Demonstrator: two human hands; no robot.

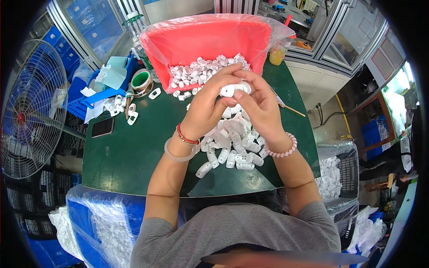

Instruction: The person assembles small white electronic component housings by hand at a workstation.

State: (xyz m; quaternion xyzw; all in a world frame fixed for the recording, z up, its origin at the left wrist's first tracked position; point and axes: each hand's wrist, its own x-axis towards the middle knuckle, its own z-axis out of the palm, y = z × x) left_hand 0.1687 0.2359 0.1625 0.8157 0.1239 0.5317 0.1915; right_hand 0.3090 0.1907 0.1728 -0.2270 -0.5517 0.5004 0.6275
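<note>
Both hands meet above the table's middle, around one white plastic casing (229, 90) with a small dark hole. My left hand (208, 100) grips it from the left, thumb and fingers curled about it. From the other side my right hand (261, 102) presses its thumb on the casing, fingers arched over the top. Below the hands lies a heap of similar white casings (232, 138), some with square openings. Small white plastic pieces (203, 71) fill the near part of a red bin (205, 38) just beyond the hands; a few have spilled at its front edge.
On the green table (134, 161) lie a phone (103, 127), a tape roll (141, 81) and a blue tray (82, 100) at left. A drink cup (278, 52) and thin stick (292, 109) are at right. A fan (33, 107) stands left; lined crates (105, 223) flank my seat.
</note>
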